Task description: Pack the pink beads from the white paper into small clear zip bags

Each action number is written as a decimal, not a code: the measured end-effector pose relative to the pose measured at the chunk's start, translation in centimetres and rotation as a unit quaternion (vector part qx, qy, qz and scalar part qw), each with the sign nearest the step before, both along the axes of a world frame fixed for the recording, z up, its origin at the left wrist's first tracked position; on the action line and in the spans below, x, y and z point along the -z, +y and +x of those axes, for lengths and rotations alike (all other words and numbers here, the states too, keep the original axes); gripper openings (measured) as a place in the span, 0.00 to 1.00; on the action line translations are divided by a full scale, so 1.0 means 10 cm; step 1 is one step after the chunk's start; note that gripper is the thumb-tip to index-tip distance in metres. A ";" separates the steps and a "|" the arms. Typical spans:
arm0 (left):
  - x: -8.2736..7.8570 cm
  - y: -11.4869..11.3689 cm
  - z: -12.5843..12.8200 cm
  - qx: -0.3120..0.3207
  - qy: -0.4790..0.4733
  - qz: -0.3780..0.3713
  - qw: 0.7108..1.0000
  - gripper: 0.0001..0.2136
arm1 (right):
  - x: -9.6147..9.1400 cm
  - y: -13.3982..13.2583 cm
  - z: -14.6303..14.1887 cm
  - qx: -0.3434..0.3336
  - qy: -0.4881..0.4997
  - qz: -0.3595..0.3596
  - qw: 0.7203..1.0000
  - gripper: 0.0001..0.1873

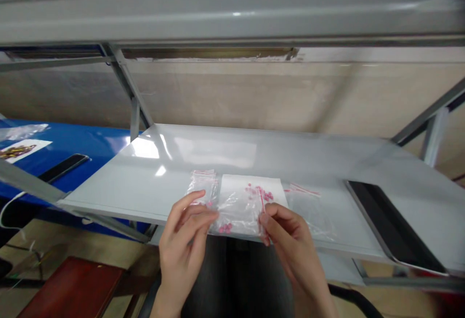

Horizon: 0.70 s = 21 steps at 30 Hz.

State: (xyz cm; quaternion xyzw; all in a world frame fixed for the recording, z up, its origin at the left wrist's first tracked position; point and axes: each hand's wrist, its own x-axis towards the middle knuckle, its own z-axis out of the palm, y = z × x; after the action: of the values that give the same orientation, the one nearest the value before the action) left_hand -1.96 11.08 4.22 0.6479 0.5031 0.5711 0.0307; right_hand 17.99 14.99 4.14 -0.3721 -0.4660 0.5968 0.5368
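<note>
A clear zip bag [238, 214] with a red-edged seal is held over the front edge of the grey table. Several small pink pieces [225, 228] lie in its lower left corner. My right hand [286, 231] pinches the sealed edge between thumb and fingers. At the bag's left side is my left hand [189, 233], its fingers apart; whether a fingertip touches the plastic I cannot tell. Behind the bag, a white sheet of paper [228, 181] carries more loose pink pieces [267, 195]. Left of it lie stacked zip bags [203, 181], partly behind my left fingers.
Another clear zip bag [312, 211] lies right of the paper. A dark-screened tablet [392, 223] rests farther right on the grey table [316, 158]. On the blue table at left are a phone [67, 167] and a printed picture [27, 148]. Metal struts [125, 78] flank the workspace.
</note>
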 end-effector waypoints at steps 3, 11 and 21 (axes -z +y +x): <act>0.04 0.02 0.07 0.058 -0.193 -0.102 0.974 0.07 | 0.01 0.00 0.10 -0.027 -0.026 -0.006 0.999 0.16; 0.08 0.04 0.22 0.081 -0.496 -0.201 0.841 0.17 | -0.02 -0.01 0.25 -0.120 -0.114 0.062 0.984 0.08; 0.09 0.02 0.15 0.094 -0.431 -0.190 0.877 0.09 | -0.07 -0.04 0.34 -0.191 -0.164 0.067 0.965 0.06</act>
State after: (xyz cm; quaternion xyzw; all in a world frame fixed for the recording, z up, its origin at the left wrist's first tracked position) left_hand -0.51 11.25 3.32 0.3631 0.4758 0.6815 0.4210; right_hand 21.39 14.62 4.89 -0.3325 -0.6491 0.5860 0.3530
